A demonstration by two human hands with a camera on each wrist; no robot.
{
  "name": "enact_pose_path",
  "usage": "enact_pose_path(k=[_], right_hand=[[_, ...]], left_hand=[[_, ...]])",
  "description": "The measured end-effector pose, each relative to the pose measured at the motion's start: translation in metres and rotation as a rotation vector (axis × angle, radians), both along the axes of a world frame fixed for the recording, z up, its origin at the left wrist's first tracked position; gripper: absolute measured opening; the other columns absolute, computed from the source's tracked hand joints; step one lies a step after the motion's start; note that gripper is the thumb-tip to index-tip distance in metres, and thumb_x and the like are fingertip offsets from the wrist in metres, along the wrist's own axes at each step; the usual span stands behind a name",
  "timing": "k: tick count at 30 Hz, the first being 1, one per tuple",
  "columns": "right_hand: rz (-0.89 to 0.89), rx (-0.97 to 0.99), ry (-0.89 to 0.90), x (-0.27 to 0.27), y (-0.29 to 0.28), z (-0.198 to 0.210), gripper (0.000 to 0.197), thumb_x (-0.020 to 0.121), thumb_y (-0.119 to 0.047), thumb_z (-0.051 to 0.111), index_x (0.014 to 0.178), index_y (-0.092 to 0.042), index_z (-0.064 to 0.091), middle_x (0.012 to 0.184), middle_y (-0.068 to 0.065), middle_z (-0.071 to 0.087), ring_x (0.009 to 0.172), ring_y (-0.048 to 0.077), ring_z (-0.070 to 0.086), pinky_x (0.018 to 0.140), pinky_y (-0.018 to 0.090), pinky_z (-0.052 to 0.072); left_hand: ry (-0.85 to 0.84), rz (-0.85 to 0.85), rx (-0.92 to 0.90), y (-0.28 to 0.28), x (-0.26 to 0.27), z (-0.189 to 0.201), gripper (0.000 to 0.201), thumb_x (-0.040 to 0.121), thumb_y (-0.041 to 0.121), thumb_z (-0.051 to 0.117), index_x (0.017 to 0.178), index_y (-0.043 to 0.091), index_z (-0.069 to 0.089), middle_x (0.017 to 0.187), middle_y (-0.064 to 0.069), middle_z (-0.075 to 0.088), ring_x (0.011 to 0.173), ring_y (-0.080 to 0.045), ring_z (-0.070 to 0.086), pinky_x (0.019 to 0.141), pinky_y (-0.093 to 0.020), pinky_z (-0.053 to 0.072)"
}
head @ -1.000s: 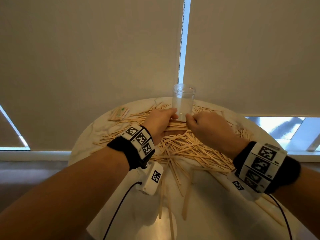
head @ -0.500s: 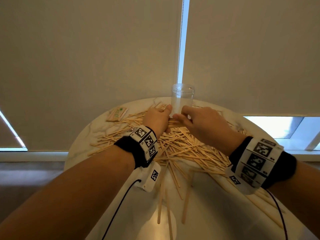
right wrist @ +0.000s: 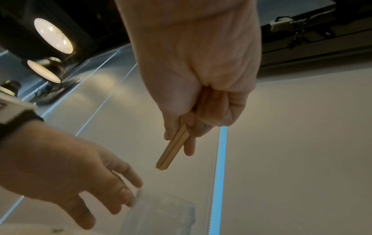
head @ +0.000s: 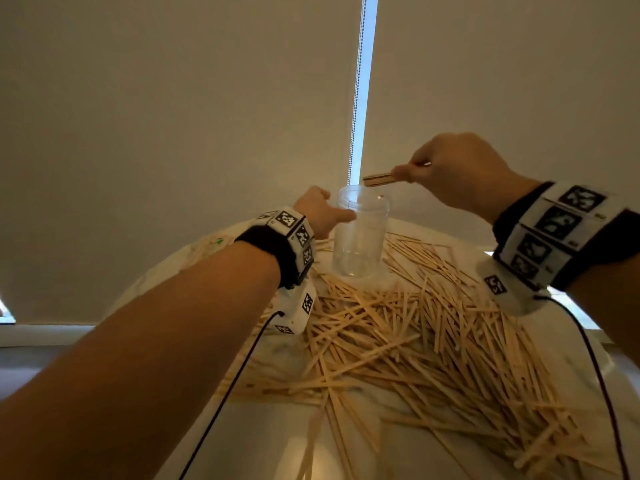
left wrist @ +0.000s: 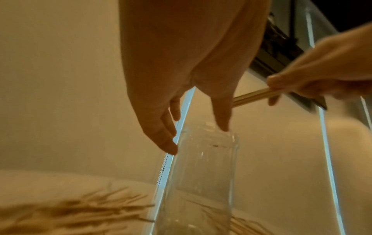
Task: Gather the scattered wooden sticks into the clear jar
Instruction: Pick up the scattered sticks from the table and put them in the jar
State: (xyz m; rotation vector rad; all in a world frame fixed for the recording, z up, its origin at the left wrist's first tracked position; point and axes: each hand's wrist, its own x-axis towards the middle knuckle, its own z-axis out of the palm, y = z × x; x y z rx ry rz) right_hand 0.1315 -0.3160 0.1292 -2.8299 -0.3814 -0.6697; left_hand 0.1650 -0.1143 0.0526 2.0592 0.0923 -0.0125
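Observation:
The clear jar (head: pixel 360 237) stands upright and empty at the far side of the round table, behind a wide pile of wooden sticks (head: pixel 415 341). My left hand (head: pixel 327 211) reaches to the jar's left side just under the rim. Its fingers are fairly straight, with thumb and fingertips (left wrist: pixel 171 146) touching the jar (left wrist: pixel 201 174). My right hand (head: pixel 450 171) is raised above and right of the jar and pinches a small bundle of sticks (head: pixel 379 179). The bundle (right wrist: pixel 173 151) points down-left, its free end above the jar (right wrist: pixel 161 214) mouth.
The white marble table (head: pixel 277 445) is strewn with sticks across its middle and right. A small paper packet (head: pixel 214 242) lies at the far left edge. Beige roller blinds with a bead chain (head: pixel 356 98) hang close behind the jar. Cables trail from both wrists.
Both hands left the pile by the jar's base. The right hand rose with a bundle of sticks to above the jar's mouth. The left hand moved up to the jar's rim.

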Motion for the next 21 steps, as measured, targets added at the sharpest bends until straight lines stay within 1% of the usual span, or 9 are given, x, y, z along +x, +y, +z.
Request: enact_pose_path(k=[2, 4, 7, 9, 10, 12, 17, 19, 21], right_hand=[[-0.002, -0.108, 0.019, 0.031, 0.007, 0.002, 0.042, 0.091, -0.053, 0.062, 0.09, -0.014, 0.079, 0.066, 0.005, 0.064, 0.056, 0.016, 0.051, 0.05, 0.028, 0.035], [0.014, -0.232, 0.085, 0.056, 0.02, -0.001, 0.038, 0.092, -0.048, 0.064, 0.095, -0.013, 0.079, 0.075, 0.004, 0.069, 0.065, 0.017, 0.057, 0.055, 0.027, 0.04], [0.054, -0.374, 0.255, 0.085, 0.041, -0.009, 0.032, 0.09, -0.046, 0.066, 0.096, -0.017, 0.08, 0.083, 0.001, 0.072, 0.08, 0.019, 0.063, 0.077, 0.034, 0.053], [0.069, -0.449, 0.342, 0.099, 0.053, -0.015, 0.028, 0.092, -0.043, 0.064, 0.098, -0.019, 0.079, 0.085, -0.001, 0.072, 0.081, 0.016, 0.063, 0.086, 0.035, 0.053], [0.067, -0.486, 0.364, 0.104, 0.057, -0.019, 0.029, 0.094, -0.04, 0.061, 0.102, -0.018, 0.078, 0.091, 0.0, 0.073, 0.085, 0.017, 0.064, 0.09, 0.037, 0.053], [0.056, -0.532, 0.385, 0.108, 0.063, -0.024, 0.036, 0.1, -0.038, 0.052, 0.11, -0.012, 0.074, 0.106, 0.006, 0.071, 0.094, 0.022, 0.064, 0.096, 0.039, 0.051], [0.055, -0.339, 0.293, 0.099, 0.059, -0.024, 0.044, 0.1, -0.047, 0.048, 0.124, -0.017, 0.07, 0.124, 0.004, 0.068, 0.11, 0.024, 0.06, 0.097, 0.038, 0.045], [0.064, -0.217, 0.233, 0.084, 0.049, -0.021, 0.04, 0.099, -0.044, 0.051, 0.121, -0.018, 0.071, 0.12, 0.002, 0.069, 0.108, 0.022, 0.06, 0.094, 0.037, 0.045], [0.078, -0.143, 0.185, 0.062, 0.038, -0.02, 0.037, 0.099, -0.04, 0.052, 0.117, -0.015, 0.072, 0.116, 0.001, 0.07, 0.104, 0.02, 0.061, 0.09, 0.034, 0.045]], left_hand=[[-0.069, -0.091, 0.245, -0.01, 0.015, -0.001, 0.115, 0.07, 0.052, 0.085, 0.156, 0.012, 0.019, 0.154, -0.013, 0.04, 0.135, -0.031, 0.046, 0.111, -0.045, 0.042], [-0.121, -0.149, 0.287, -0.02, 0.027, -0.004, 0.126, 0.066, 0.058, 0.085, 0.158, 0.012, 0.011, 0.161, -0.013, 0.028, 0.142, -0.03, 0.037, 0.113, -0.04, 0.036], [-0.167, -0.126, 0.206, -0.026, 0.039, -0.016, 0.115, 0.07, 0.046, 0.087, 0.155, 0.01, 0.018, 0.152, -0.009, 0.041, 0.13, -0.023, 0.049, 0.091, -0.026, 0.039], [-0.219, -0.125, 0.159, -0.026, 0.04, -0.023, 0.103, 0.074, 0.038, 0.087, 0.151, 0.011, 0.025, 0.14, -0.004, 0.048, 0.103, -0.013, 0.055, 0.08, -0.02, 0.038], [-0.237, -0.129, 0.15, -0.026, 0.039, -0.025, 0.098, 0.075, 0.035, 0.087, 0.15, 0.011, 0.028, 0.134, -0.002, 0.049, 0.093, -0.01, 0.053, 0.077, -0.018, 0.038], [-0.254, -0.122, 0.138, -0.025, 0.041, -0.028, 0.098, 0.075, 0.036, 0.087, 0.15, 0.012, 0.028, 0.136, -0.004, 0.053, 0.097, -0.012, 0.051, 0.079, -0.021, 0.038], [-0.219, -0.098, 0.11, -0.023, 0.037, -0.032, 0.123, 0.072, 0.046, 0.086, 0.158, 0.008, 0.007, 0.155, -0.007, 0.041, 0.139, -0.024, 0.043, 0.102, -0.028, 0.037], [-0.158, -0.109, 0.131, -0.018, 0.027, -0.034, 0.132, 0.071, 0.051, 0.085, 0.159, 0.009, -0.005, 0.161, -0.009, 0.032, 0.144, -0.026, 0.036, 0.111, -0.034, 0.034], [-0.104, -0.105, 0.217, -0.01, 0.014, -0.039, 0.127, 0.069, 0.057, 0.083, 0.159, 0.011, 0.007, 0.158, -0.011, 0.036, 0.141, -0.028, 0.041, 0.11, -0.038, 0.037]])
